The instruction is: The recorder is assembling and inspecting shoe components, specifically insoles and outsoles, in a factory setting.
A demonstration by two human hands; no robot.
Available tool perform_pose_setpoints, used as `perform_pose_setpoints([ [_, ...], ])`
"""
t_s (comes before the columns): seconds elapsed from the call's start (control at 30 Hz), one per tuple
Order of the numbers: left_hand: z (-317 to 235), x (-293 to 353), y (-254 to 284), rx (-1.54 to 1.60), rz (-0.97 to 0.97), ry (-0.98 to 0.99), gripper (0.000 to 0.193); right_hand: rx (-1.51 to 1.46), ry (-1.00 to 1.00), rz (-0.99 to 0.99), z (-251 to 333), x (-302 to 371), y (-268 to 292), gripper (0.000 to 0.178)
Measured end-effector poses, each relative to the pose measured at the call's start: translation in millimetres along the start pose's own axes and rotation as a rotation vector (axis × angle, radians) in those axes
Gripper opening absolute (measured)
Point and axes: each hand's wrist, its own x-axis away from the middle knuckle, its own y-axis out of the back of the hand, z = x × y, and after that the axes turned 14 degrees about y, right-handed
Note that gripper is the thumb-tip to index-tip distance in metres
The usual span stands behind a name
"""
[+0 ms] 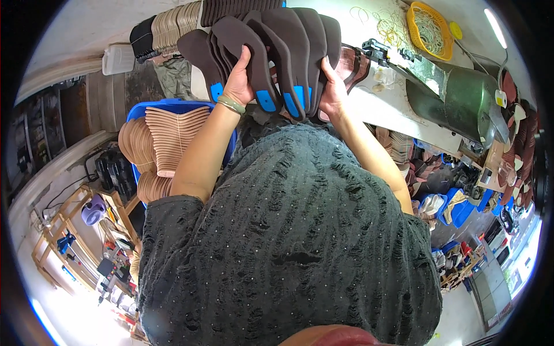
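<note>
A fanned-out stack of dark brown shoe insoles (235,33) is held up between my two hands over the front of the white table. Several of the insoles carry a bright blue patch (266,100) at the end nearest me. My left hand (239,85) grips the left part of the fan, thumb up on the face of an insole, a green bangle (231,104) at the wrist. On the other side, my right hand (333,95) closes round the right edge, its thumb on the outer insole. The fingers behind the insoles are hidden.
Beige insoles (176,135) fill a blue crate (164,105) at my left. Beyond my hands lie rows of beige insoles (176,24) and dark ones. At the far right are a yellow basket (413,26), loose rubber bands (392,30) and a dark green machine (461,101).
</note>
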Motion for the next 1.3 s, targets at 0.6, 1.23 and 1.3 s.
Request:
perform_pose_setpoints([
  [0.6,3.0,-33.1,-16.2,-0.32,0.012,0.062,0.074,0.265,0.377,0.13,-22.2,8.5,0.3,0.063],
  [1.23,6.5,-45.1,-8.0,-0.911,-0.164,-0.116,0.076,0.763,0.335,0.03,-56.0,-28.4,43.0,0.07],
  [1.3,0.2,-37.3,-22.2,-0.935,-0.285,-0.069,0.079,0.739,0.253,0.004,-45.1,-14.7,31.2,0.07],
])
